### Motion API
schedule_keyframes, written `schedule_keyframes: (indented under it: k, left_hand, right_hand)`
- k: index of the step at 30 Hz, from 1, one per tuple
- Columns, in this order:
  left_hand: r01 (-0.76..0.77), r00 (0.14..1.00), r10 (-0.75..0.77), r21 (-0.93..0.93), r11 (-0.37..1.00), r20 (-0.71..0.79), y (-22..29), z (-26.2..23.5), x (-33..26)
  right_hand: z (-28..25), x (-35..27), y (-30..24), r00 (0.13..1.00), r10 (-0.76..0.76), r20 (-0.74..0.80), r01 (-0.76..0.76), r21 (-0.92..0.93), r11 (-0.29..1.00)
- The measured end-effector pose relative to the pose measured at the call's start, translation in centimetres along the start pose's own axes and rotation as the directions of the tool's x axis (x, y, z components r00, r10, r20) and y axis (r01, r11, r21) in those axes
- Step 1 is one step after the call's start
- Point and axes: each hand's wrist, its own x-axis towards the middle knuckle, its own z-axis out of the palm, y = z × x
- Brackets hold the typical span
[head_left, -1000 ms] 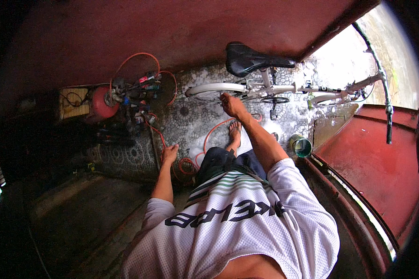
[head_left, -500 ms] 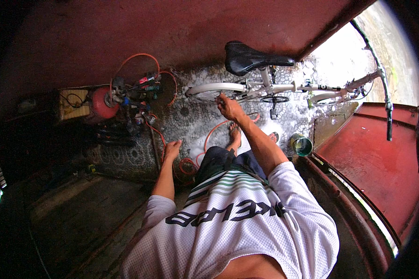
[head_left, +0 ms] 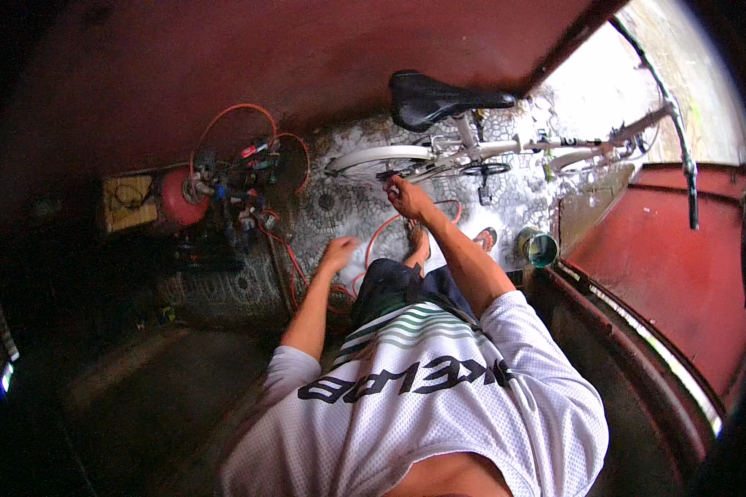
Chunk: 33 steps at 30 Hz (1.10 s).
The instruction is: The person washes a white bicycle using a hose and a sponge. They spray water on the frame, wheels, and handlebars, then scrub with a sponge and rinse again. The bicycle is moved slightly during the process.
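My right hand (head_left: 406, 197) reaches out to the rear wheel (head_left: 371, 157) of a white bicycle (head_left: 506, 149) with a black saddle (head_left: 439, 98). Its fingers are closed on the end of an orange air hose (head_left: 383, 230) at the wheel's rim. My left hand (head_left: 338, 251) hangs lower, blurred, with loose fingers and nothing in it, just above a coil of the same hose (head_left: 331, 294). My bare foot (head_left: 419, 242) stands on the patterned floor between the hands.
A red compressor tank (head_left: 181, 197) with valves and orange hoses sits on the left. A green tin (head_left: 540, 247) stands by a red door sill on the right. A red wall runs behind the bicycle. The left side is dark.
My left hand has lifted away from the hose coil and moved up and to the right. My right hand has stayed at the rear wheel, shifting slightly left.
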Motion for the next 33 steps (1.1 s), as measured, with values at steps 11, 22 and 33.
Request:
schedule_keyframes:
  k: [11, 22, 33]
  left_hand:
    - [0.225, 0.840, 0.063, -0.452, 0.863, 0.539, 24.0, 21.0, 5.6]
    - [-0.196, 0.841, 0.027, 0.258, 0.946, 0.541, 24.2, 20.5, 6.4]
    - [-0.008, 0.999, 0.021, 0.404, 0.915, -0.027, 14.6, -2.4, 4.9]
  right_hand:
    - [-12.6, -7.8, 10.4, 0.515, 0.746, -0.423, -0.147, 0.813, 0.563]
    - [-16.1, -16.0, 14.7, 0.726, 0.565, -0.391, -0.509, 0.246, 0.825]
    - [-12.0, -14.4, 10.6, 0.904, 0.393, -0.167, -0.376, 0.129, 0.918]
